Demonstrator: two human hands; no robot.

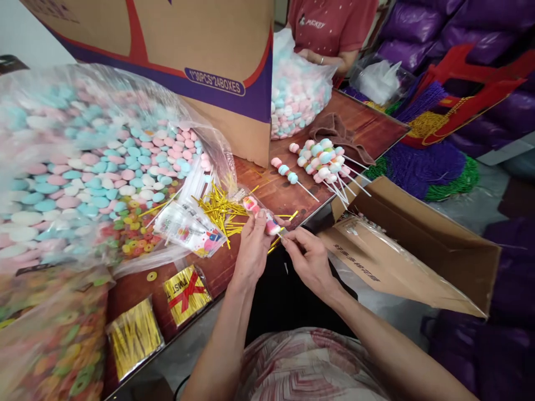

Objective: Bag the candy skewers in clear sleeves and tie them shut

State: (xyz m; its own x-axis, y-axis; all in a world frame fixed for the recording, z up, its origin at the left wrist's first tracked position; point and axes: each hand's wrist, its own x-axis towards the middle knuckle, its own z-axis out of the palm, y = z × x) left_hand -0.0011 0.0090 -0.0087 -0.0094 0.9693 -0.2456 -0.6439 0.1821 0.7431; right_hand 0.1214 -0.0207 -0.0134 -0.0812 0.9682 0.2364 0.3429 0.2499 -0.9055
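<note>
My left hand (254, 238) is closed around a candy skewer (272, 225) in a clear printed bag, its pink and white pieces showing past the fingers. At the skewer's lower end, my right hand (308, 257) pinches a thin gold twist tie (281, 234); the stick there is mostly hidden. Loose gold twist ties (221, 207) lie in a heap just left of my hands. Flat printed bags (190, 229) are stacked beside that heap. Farther back, one unwrapped marshmallow skewer (284, 170) lies near a pile of similar skewers (321, 159).
A big plastic bag of pastel marshmallows (137, 167) covers the table's left side, with gummy rings (134, 231) at its edge. Packs of twist ties (136, 338) lie in front. A tall carton (234, 125) stands behind; an open carton (418, 250) sits right. A co-worker (330, 28) stands across.
</note>
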